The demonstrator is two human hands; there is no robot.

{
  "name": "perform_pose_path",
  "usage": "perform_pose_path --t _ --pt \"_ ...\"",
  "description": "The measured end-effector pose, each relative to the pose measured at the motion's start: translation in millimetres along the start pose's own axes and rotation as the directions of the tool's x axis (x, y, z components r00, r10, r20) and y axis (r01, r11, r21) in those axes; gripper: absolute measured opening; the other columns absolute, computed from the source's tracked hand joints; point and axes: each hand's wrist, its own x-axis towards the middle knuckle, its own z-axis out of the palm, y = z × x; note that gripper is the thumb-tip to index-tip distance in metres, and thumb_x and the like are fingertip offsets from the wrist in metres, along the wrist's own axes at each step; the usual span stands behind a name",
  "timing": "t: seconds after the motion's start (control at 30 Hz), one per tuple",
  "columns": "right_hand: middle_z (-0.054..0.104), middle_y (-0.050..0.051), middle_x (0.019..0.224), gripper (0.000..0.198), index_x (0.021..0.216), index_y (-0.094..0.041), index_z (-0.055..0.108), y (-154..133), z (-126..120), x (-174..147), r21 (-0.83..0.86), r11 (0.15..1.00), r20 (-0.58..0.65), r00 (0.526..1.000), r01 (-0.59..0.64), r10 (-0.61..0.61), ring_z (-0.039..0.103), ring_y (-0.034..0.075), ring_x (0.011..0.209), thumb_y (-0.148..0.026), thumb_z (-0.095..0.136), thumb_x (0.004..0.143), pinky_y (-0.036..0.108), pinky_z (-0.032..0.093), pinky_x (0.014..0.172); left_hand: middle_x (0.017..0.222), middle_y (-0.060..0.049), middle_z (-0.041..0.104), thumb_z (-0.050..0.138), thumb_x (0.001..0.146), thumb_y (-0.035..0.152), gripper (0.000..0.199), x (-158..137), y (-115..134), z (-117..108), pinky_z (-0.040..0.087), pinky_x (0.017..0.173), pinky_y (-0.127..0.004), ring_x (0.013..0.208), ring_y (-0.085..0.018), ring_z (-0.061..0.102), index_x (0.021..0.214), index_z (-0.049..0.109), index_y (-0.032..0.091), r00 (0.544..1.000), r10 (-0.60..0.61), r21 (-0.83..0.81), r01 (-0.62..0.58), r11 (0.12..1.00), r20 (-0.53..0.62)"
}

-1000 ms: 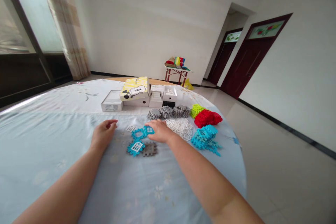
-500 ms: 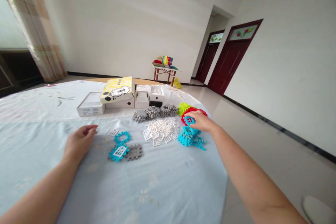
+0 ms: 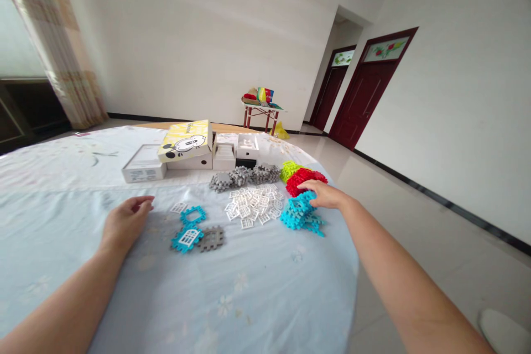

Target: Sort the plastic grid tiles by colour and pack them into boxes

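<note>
My right hand (image 3: 326, 194) reaches over a pile of blue plastic building blocks (image 3: 296, 215), thumb and forefinger apart. A blue block (image 3: 306, 199) lies on top of the pile, between or just below those fingers. Left of the piles, my left hand (image 3: 126, 221) rests on the cloth with its fingers curled in and nothing visible in them. Near it lie a loose white window piece (image 3: 178, 208), a blue square frame (image 3: 193, 215), a blue block with a white window piece (image 3: 188, 238) on it, and a grey block (image 3: 212, 239).
White window pieces (image 3: 254, 204) are heaped mid-table. Behind them are grey blocks (image 3: 241, 176), with lime blocks (image 3: 291, 170) and red blocks (image 3: 302, 180) at right. A yellow-lidded box (image 3: 186, 141) and white boxes (image 3: 144, 165) stand behind. The table's edge curves round on the right.
The blue block my right hand held up in front of the red pile is now down on the blue pile. That hand has shifted slightly down and right; my left hand stays put.
</note>
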Motion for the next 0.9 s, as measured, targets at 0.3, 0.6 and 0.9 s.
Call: perform_pose_path --t 0.3,0.6,0.9 --pt "0.06 0.008 0.11 0.038 0.11 -0.018 0.059 -93.2 33.0 37.1 0.135 0.957 -0.226 0.948 0.257 -0.222 0.053 0.019 0.104 -0.013 0.053 0.073 0.035 0.039 0.093 0.074 -0.004 0.069 0.043 0.067 0.04 0.042 -0.8 3.7 1.5 0.044 0.065 -0.027 0.073 -0.019 0.062 0.095 0.065 0.018 0.998 -0.064 -0.002 0.064 0.998 -0.007" --pt "0.063 0.008 0.103 0.041 0.106 -0.018 0.061 -207.2 102.5 67.1 0.214 0.835 -0.108 0.862 0.507 -0.496 0.055 0.02 0.101 -0.037 0.067 0.071 0.031 0.04 0.09 0.073 -0.004 0.068 0.044 0.07 0.038 0.038 0.4 -4.5 5.2 0.045 0.066 -0.026 0.072 -0.018 0.063 0.094 0.065 0.017 0.999 -0.04 -0.062 0.039 0.997 -0.019" --pt "0.064 0.006 0.102 0.026 0.098 -0.02 0.064 -228.1 121.5 73.4 0.188 0.792 -0.075 0.812 0.582 -0.579 0.056 0.018 0.098 -0.031 0.063 0.074 0.029 0.04 0.088 0.07 -0.002 0.067 0.045 0.07 0.037 0.035 2.5 -7.6 8.1 0.045 0.068 -0.027 0.073 -0.019 0.063 0.092 0.065 0.019 0.999 -0.034 -0.081 0.033 0.996 -0.019"
